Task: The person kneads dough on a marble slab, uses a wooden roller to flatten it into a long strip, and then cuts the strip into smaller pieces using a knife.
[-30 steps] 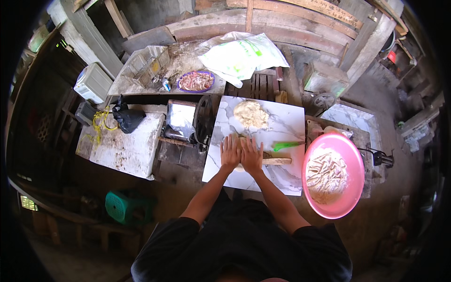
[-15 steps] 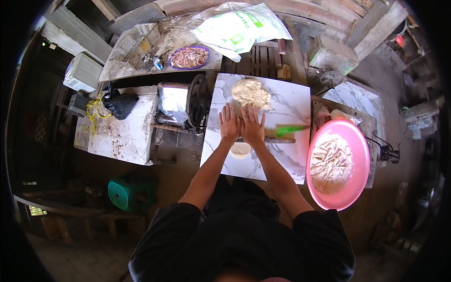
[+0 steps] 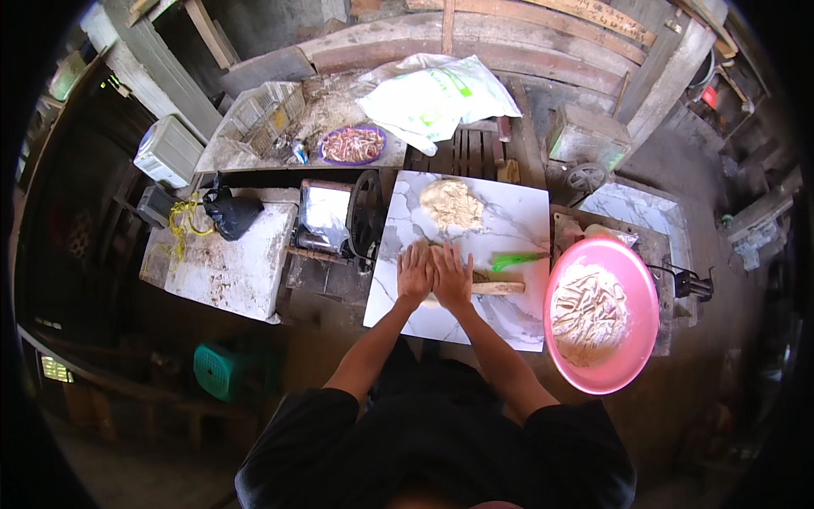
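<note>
My left hand (image 3: 414,278) and my right hand (image 3: 451,276) lie side by side, palms down and fingers stretched out, on the white marbled board (image 3: 509,327). Whatever is beneath the palms is hidden. A sliver of pale dough (image 3: 430,301) shows between my wrists. From beside my right hand a wooden stick (image 3: 498,288) runs to the right. Just beyond it lies a bright green tool (image 3: 515,260), its kind unclear. Past my fingertips a large lump of dough (image 3: 450,204) rests on the board.
To the right stands a pink basin (image 3: 648,327) holding floured strips. At left is a hand-cranked machine with a wheel (image 3: 366,212). A black bag (image 3: 231,212) sits on a pale table. Farther back are a white sack (image 3: 441,97) and a purple plate (image 3: 322,151) of reddish pieces.
Both hands have slid nearer to me, away from the large dough lump, and now mostly cover the small dough. The stick has rotated slightly into lighter view. The whole view has shifted.
</note>
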The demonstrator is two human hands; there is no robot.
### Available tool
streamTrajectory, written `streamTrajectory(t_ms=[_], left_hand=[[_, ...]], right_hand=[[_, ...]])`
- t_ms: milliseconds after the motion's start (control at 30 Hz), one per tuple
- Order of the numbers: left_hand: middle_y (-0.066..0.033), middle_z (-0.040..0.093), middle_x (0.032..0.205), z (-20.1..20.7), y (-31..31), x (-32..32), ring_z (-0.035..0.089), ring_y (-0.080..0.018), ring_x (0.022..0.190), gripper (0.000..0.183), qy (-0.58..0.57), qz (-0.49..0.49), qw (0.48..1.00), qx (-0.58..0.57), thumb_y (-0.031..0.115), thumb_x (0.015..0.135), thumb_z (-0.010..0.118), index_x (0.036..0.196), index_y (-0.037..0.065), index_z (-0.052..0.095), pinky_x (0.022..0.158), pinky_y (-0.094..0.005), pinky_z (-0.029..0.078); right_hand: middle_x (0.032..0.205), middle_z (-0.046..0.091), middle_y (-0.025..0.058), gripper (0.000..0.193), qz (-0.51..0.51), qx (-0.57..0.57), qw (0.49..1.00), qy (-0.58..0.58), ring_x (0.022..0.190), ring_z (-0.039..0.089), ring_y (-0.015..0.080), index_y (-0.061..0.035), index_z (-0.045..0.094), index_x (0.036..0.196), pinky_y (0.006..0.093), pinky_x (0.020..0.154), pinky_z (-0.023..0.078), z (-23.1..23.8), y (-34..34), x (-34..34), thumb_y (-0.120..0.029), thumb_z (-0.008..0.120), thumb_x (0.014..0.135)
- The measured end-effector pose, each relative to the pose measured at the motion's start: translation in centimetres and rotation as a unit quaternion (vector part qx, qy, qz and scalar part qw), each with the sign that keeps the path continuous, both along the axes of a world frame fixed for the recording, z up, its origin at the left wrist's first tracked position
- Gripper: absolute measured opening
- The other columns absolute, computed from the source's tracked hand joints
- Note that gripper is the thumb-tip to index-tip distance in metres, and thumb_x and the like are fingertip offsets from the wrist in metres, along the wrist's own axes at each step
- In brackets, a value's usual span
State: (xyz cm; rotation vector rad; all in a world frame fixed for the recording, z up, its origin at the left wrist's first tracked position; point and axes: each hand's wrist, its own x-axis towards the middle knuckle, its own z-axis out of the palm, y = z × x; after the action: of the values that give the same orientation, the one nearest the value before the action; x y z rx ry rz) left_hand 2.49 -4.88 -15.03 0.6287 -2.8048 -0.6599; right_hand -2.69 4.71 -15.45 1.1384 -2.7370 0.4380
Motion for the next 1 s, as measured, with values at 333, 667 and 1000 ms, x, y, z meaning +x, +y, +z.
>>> streamTrajectory(t_ms=[333,667,1000], left_hand=[[-0.0150,0.032,0.130,-0.2,0.4,1.8,0.027,-0.0292,0.122,0.044,0.011,-0.037,0.999,0.004,0.026,0.085,0.033,0.121,0.002,0.038,0.100,-0.0412,0.019],[-0.0151,0.035,0.128,0.1,0.7,2.2,0.029,-0.0309,0.120,0.042,0.047,-0.053,0.997,0.028,0.023,0.083,0.036,0.119,0.001,0.040,0.098,-0.0417,0.023],[-0.0184,0.031,0.129,-0.4,0.4,0.8,0.028,-0.0313,0.121,0.045,0.063,-0.040,0.997,0.023,0.022,0.083,0.035,0.123,0.002,0.035,0.099,-0.0404,0.022]], right_hand=[[0.128,0.036,0.0031,0.042,0.032,-0.047,0.998,0.021,0.123,0.026,0.0201,-0.0150,0.039,0.123,0.0479,0.099,0.013,0.6,1.4,1.8,-0.025,0.039,0.082],[0.125,0.040,0.0029,0.041,0.035,-0.064,0.997,0.018,0.122,0.028,0.0202,-0.0144,0.041,0.122,0.0472,0.099,0.015,0.1,1.9,2.2,-0.024,0.040,0.082],[0.128,0.036,0.0042,0.041,0.020,-0.014,0.999,0.046,0.123,0.025,0.0223,-0.0160,0.041,0.122,0.0501,0.099,0.014,-0.4,1.1,0.7,-0.027,0.040,0.082]])
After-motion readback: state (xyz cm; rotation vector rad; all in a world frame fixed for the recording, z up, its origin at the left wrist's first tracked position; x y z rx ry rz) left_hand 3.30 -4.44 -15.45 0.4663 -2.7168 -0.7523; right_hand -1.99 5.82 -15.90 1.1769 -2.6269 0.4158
